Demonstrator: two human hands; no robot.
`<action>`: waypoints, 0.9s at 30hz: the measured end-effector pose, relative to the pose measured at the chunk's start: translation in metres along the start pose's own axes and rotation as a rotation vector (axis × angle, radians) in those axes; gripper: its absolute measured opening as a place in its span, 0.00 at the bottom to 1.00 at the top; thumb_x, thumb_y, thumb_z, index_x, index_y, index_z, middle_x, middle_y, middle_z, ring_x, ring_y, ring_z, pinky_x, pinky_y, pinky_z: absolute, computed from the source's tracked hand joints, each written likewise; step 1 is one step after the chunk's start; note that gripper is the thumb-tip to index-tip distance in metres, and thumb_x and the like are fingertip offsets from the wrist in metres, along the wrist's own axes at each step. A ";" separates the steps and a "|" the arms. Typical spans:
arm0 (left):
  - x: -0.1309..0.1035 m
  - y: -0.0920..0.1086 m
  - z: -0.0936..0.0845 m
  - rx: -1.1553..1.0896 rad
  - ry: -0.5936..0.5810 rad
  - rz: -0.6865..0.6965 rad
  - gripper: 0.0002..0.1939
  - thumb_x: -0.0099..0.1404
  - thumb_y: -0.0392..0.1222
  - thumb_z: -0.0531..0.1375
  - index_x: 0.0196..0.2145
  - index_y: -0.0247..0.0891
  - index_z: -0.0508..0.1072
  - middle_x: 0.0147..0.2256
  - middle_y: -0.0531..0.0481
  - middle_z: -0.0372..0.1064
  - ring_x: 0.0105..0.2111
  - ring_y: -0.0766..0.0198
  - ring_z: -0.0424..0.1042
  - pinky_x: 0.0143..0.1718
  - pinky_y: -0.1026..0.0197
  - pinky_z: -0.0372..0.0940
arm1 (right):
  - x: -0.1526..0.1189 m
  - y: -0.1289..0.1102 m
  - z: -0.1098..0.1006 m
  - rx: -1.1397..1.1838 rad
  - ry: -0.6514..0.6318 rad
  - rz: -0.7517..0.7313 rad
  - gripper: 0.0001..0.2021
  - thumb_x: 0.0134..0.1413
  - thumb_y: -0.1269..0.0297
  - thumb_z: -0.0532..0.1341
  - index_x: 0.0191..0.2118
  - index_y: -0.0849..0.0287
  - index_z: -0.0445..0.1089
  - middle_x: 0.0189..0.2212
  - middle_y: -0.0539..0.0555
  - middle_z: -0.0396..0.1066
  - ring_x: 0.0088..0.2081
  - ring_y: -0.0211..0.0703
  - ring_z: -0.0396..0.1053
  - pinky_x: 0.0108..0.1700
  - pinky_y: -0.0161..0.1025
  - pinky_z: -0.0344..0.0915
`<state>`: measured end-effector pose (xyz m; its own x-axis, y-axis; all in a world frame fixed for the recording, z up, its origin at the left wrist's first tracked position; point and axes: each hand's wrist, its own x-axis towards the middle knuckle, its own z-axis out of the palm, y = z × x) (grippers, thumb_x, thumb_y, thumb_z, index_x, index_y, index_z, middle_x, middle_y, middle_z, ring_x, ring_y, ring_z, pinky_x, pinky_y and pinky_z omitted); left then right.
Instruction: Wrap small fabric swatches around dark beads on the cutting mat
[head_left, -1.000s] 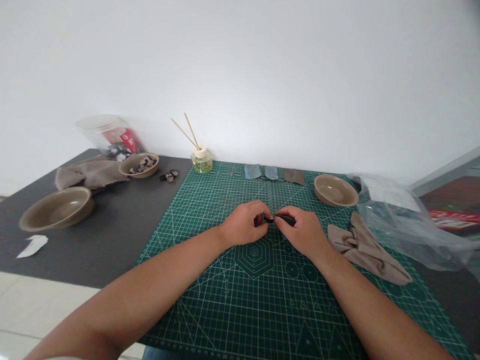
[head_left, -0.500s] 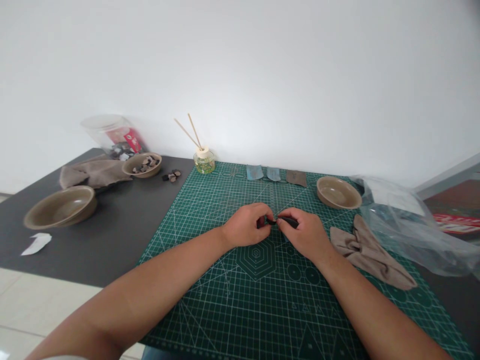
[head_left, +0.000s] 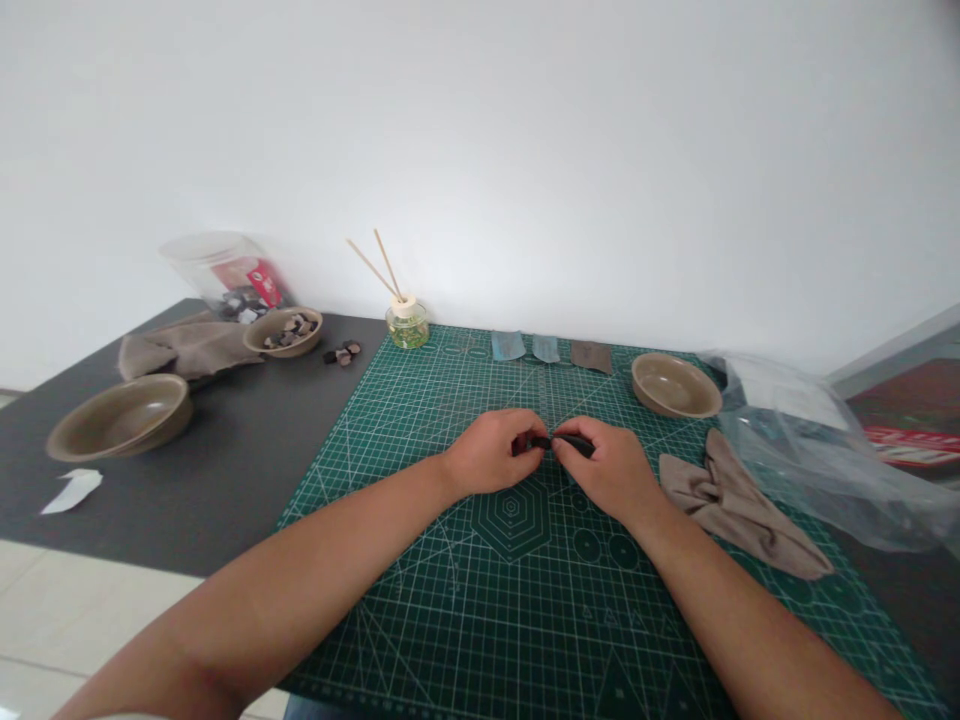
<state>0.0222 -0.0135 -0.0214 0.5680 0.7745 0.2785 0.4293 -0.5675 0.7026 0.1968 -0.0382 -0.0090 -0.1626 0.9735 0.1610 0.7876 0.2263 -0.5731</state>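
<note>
My left hand (head_left: pixel 498 450) is closed in a pinch on a small dark piece (head_left: pixel 537 442), mostly covered by the fingers. Close beside it, my right hand (head_left: pixel 604 462) grips a black, elongated object (head_left: pixel 577 443); its kind cannot be made out. The fingertips of both hands nearly meet above the green cutting mat (head_left: pixel 420 600). Behind them lie a light blue square (head_left: pixel 508 346), a smaller blue-grey square (head_left: pixel 546 349) and a brown square (head_left: pixel 592 356).
At right are a brown bowl (head_left: pixel 676 386), a crumpled brown cloth (head_left: pixel 742 510) and a clear plastic bag (head_left: pixel 817 470). Leftward stand a bowl of small dark and tan pieces (head_left: pixel 292 332), another bowl (head_left: pixel 124 425), a plastic jar (head_left: pixel 217 265) and a reed diffuser (head_left: pixel 407 322).
The left fingers and the small dark piece have shifted slightly against the right fingertips. Both hands keep their hold in nearly the same place.
</note>
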 end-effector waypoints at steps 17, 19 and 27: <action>0.000 0.002 -0.001 0.000 -0.013 -0.027 0.07 0.56 0.35 0.56 0.34 0.36 0.70 0.27 0.53 0.66 0.26 0.69 0.65 0.27 0.67 0.61 | 0.001 0.001 0.001 -0.005 -0.007 0.009 0.08 0.49 0.64 0.57 0.32 0.56 0.73 0.29 0.50 0.75 0.32 0.42 0.71 0.36 0.37 0.61; 0.000 0.002 -0.001 -0.003 -0.013 -0.033 0.07 0.56 0.35 0.57 0.34 0.36 0.71 0.27 0.53 0.66 0.26 0.69 0.65 0.27 0.67 0.61 | 0.001 0.001 0.000 0.003 -0.008 0.009 0.08 0.49 0.64 0.57 0.32 0.56 0.73 0.29 0.50 0.75 0.32 0.42 0.71 0.36 0.37 0.61; -0.003 0.009 -0.008 -0.109 0.058 -0.139 0.05 0.55 0.35 0.58 0.32 0.35 0.71 0.26 0.54 0.66 0.25 0.70 0.64 0.26 0.68 0.60 | 0.000 0.003 0.001 0.039 -0.001 0.030 0.07 0.48 0.64 0.57 0.31 0.57 0.71 0.28 0.50 0.74 0.32 0.42 0.70 0.36 0.38 0.61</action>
<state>0.0186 -0.0188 -0.0113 0.4660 0.8598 0.2086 0.4204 -0.4226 0.8029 0.1985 -0.0376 -0.0111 -0.1399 0.9798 0.1429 0.7683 0.1985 -0.6086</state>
